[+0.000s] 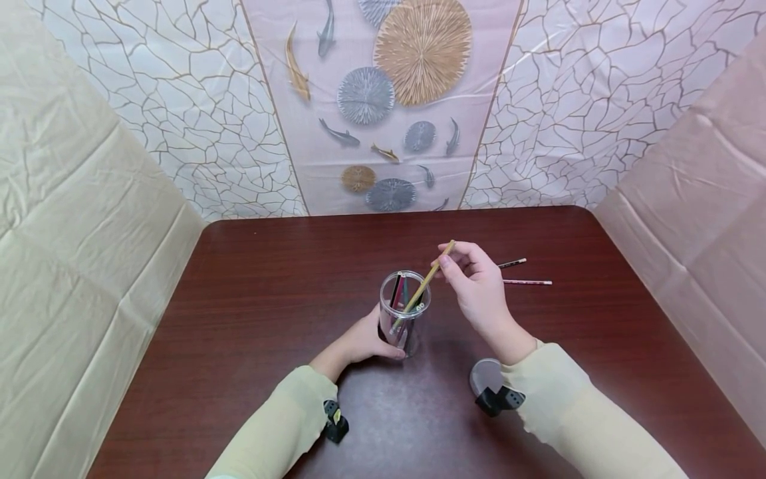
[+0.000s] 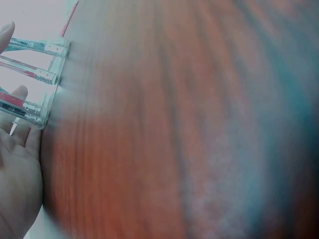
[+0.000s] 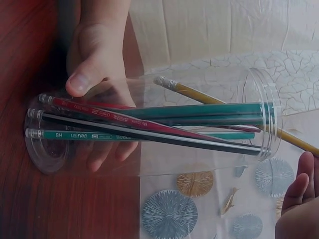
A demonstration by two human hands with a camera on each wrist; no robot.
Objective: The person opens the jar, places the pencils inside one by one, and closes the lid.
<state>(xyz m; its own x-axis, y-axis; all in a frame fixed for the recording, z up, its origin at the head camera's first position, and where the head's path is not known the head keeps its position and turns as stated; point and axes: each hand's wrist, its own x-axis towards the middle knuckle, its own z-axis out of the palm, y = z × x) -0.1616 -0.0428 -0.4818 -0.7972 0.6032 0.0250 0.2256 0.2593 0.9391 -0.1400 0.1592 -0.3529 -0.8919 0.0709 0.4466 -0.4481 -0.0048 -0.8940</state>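
Note:
My left hand [image 1: 359,342] holds a clear cylindrical jar [image 1: 382,296] upright on the table, thumb at the front of its wall. Above the rim, my right hand [image 1: 479,286] pinches a yellow pencil [image 1: 429,274] near its upper end. The pencil slants down through the mouth, and its eraser end [image 3: 164,82] is inside the jar in the right wrist view. Several pencils stand in the jar with their erasers at the bottom, among them a red pencil [image 3: 112,115], a black pencil [image 3: 149,130] and a green pencil [image 3: 199,112].
Beyond my right hand, a black pencil [image 1: 513,263] and a pinkish-white pencil [image 1: 529,283] lie on the dark wooden table [image 1: 287,266]. A round clear lid [image 1: 485,374] lies beside my right forearm, partly covered by the wrist camera [image 1: 499,400]. Patterned cloth [image 1: 371,153] hangs behind the table.

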